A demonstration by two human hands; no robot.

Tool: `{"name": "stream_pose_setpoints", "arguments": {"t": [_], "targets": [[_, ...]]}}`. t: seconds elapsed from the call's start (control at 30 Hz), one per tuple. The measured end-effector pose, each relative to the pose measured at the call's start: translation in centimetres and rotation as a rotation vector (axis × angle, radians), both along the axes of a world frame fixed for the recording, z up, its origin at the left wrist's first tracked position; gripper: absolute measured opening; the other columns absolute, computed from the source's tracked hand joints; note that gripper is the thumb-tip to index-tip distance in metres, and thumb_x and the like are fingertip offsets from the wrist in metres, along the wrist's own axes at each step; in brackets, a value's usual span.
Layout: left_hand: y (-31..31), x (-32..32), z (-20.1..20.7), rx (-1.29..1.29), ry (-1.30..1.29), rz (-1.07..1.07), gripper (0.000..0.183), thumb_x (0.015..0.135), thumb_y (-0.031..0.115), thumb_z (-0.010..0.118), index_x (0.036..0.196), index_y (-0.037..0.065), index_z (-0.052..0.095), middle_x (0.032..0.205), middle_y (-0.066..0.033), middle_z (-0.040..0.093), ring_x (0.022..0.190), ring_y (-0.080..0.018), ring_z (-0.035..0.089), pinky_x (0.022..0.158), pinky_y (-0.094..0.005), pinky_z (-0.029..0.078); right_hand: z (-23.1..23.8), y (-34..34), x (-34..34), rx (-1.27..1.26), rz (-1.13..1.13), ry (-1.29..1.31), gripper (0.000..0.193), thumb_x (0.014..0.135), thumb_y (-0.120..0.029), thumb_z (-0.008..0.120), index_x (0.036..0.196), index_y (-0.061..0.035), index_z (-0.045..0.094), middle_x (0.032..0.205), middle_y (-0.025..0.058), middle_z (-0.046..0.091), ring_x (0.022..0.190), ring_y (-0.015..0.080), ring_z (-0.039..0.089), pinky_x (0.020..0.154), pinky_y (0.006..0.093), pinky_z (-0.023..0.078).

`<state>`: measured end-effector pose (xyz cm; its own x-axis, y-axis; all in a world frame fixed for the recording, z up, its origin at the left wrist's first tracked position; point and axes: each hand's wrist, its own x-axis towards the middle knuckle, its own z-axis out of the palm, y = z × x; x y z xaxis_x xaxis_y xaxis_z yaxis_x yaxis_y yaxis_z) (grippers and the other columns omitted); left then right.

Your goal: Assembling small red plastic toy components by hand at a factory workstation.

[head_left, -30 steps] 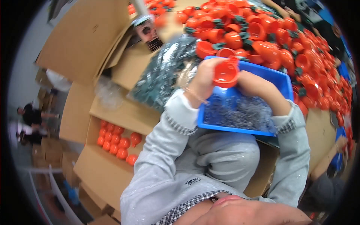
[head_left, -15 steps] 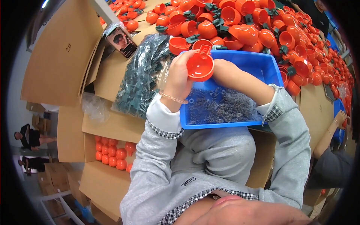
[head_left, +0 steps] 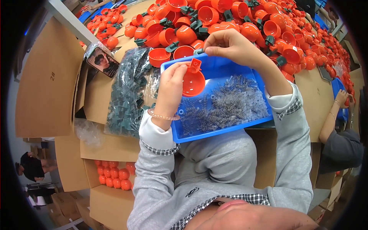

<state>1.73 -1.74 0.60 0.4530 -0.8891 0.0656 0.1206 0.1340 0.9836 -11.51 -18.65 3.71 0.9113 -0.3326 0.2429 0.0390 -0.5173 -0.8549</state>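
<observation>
My left hand [head_left: 171, 86] is closed on a red-orange plastic cup [head_left: 194, 85], its hollow side up and its square socket tab at the far end. The cup is over the left part of a blue tray [head_left: 214, 135]. Small coil springs [head_left: 209, 117] and whitish clear plastic bits [head_left: 256, 105] lie heaped in the tray's near half. My right hand [head_left: 232, 46] is above the tray's far edge, apart from the cup, with thumb and fingers pinched together. Whatever they may hold is too small to make out. Close to those fingertips lie red-orange cups with dark green fittings.
A large heap of red-orange cups [head_left: 251, 30] covers the far table. Left of the tray are a clear bag of dark green parts [head_left: 128, 94] and a phone [head_left: 102, 62]. Below, an open carton [head_left: 109, 201] contains orange cups. Another person's arm [head_left: 332, 119] is at right.
My right hand has come up from the tray and away from the cup, toward its far edge. My left hand has moved slightly left and nearer with the cup. The view has shifted too.
</observation>
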Motion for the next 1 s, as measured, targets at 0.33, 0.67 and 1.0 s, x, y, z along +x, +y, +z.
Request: {"name": "stream_pose_setpoints", "arguments": {"t": [0.33, 0.67, 1.0], "targets": [[-0.1, 0.4, -0.2, 0.020, 0.073, -0.019, 0.028, 0.092, 0.013, 0.043, 0.105, -0.005, 0.060, 0.096, -0.0105, 0.064, 0.086, -0.0138, 0.062, 0.078, -0.0238, 0.048, -0.1, 3.4, 0.9, -0.317, -0.101, -0.145, 0.010, 0.077, -0.002, 0.065, 0.086, -0.0003, 0.061, 0.077, 0.0055, 0.062, 0.073, 0.0127, 0.060, 0.066, 0.0261, 0.047], [-0.1, 0.2, -0.2, 0.004, 0.060, -0.017, 0.028, 0.092, 0.012, 0.043, 0.104, -0.005, 0.060, 0.097, -0.0108, 0.064, 0.086, -0.0135, 0.061, 0.077, -0.0235, 0.048, -0.7, 3.2, 1.0, -0.443, -0.051, -0.196, 0.012, 0.075, 0.001, 0.065, 0.086, -0.0001, 0.063, 0.081, 0.0083, 0.060, 0.073, 0.0193, 0.060, 0.065, 0.0279, 0.047], [-0.2, 0.1, -0.1, 0.004, 0.097, -0.012, 0.027, 0.092, 0.012, 0.042, 0.103, -0.005, 0.060, 0.096, -0.0103, 0.064, 0.085, -0.0133, 0.061, 0.076, -0.0234, 0.048, -0.6, 2.9, 0.8, -0.222, -0.076, -0.164, 0.013, 0.081, 0.004, 0.058, 0.092, 0.0022, 0.062, 0.088, 0.0077, 0.060, 0.082, 0.0159, 0.060, 0.074, 0.0264, 0.047]]}}
